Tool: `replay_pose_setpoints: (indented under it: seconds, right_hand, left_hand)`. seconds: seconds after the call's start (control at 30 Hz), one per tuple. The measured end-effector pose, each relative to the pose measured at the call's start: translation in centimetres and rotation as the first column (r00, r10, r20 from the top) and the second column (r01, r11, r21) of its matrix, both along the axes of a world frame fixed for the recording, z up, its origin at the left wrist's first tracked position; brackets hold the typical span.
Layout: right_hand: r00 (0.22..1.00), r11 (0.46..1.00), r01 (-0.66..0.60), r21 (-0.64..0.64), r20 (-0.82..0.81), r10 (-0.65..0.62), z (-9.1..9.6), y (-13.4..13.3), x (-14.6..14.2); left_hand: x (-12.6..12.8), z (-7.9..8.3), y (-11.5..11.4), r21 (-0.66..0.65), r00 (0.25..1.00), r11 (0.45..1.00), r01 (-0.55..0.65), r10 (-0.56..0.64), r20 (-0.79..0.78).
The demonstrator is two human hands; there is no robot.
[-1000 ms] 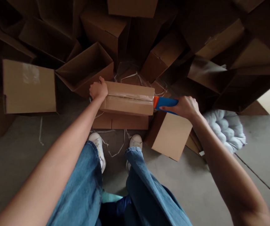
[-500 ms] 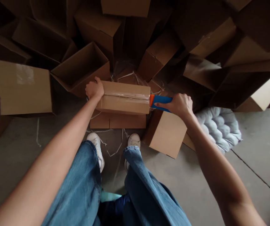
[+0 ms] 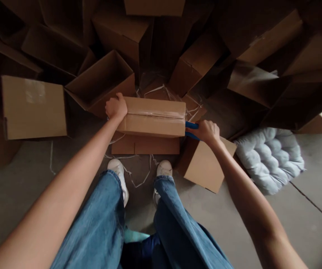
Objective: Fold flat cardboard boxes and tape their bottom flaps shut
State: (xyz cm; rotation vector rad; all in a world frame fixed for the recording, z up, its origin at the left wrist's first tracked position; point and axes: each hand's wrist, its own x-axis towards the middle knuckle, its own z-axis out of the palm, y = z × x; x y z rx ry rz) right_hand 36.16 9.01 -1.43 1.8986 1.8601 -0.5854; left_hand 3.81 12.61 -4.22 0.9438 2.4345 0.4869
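A long cardboard box (image 3: pixel 155 125) lies in front of me with clear tape along the seam on its top. My left hand (image 3: pixel 116 106) is closed over its left end, with the thumb on the upper edge and the other fingers partly hidden. At the opposite end, my right hand (image 3: pixel 208 130) grips a blue tape dispenser (image 3: pixel 192 125) just beside the box's right side. Much of the dispenser is hidden behind the box end and my fingers. Under the long box sits another brown cardboard piece (image 3: pixel 146 145).
Several cardboard boxes pile up across the back, including an open box (image 3: pixel 104 82). A taped box (image 3: pixel 34 108) stands at left. At right are a smaller box (image 3: pixel 205 160) and a grey tufted cushion (image 3: pixel 271 158). White string (image 3: pixel 138 185) lies near my shoes.
My right hand has moved slightly down and inward with the tape dispenser, whose orange part is now out of sight. My left hand stays on the box. The view has shifted slightly.
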Motion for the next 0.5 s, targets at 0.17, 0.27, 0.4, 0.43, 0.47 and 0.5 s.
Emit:
replay_pose_setpoints:
  seconds: [0.17, 0.27, 0.4, 0.43, 0.47, 0.5]
  right_hand:
    - [0.978, 0.955, 0.209, 0.212, -0.021, -0.209, 3.1, -4.4, 1.3]
    - [0.923, 0.838, 0.371, 0.4, -0.058, -0.381, 4.3, -8.5, 2.0]
    - [0.823, 0.697, 0.52, 0.494, -0.068, -0.564, 2.0, -14.7, 4.1]
    - [0.814, 0.692, 0.53, 0.49, -0.064, -0.578, 0.9, -16.1, 4.7]
    - [0.809, 0.691, 0.536, 0.485, -0.06, -0.585, -0.4, -17.3, 5.2]
    - [0.814, 0.705, 0.533, 0.468, -0.055, -0.579, -1.8, -18.3, 5.6]
  left_hand:
    - [-0.1, -0.1, -0.1, -0.001, 1.0, 1.0, 0.0, 0.0, 0.002]
    - [-0.1, -0.1, -0.1, -0.002, 1.0, 1.0, 0.002, -0.002, 0.029]
    - [0.0, -0.1, 0.0, 0.0, 0.999, 1.0, -0.017, 0.017, 0.028]
    - [0.0, -0.1, 0.0, 0.001, 1.0, 1.0, -0.022, 0.022, 0.019]
    - [0.1, 0.0, 0.0, 0.002, 1.0, 1.0, -0.026, 0.026, 0.01]
    - [0.1, 0.0, 0.0, 0.003, 1.0, 1.0, -0.028, 0.028, 0.0]
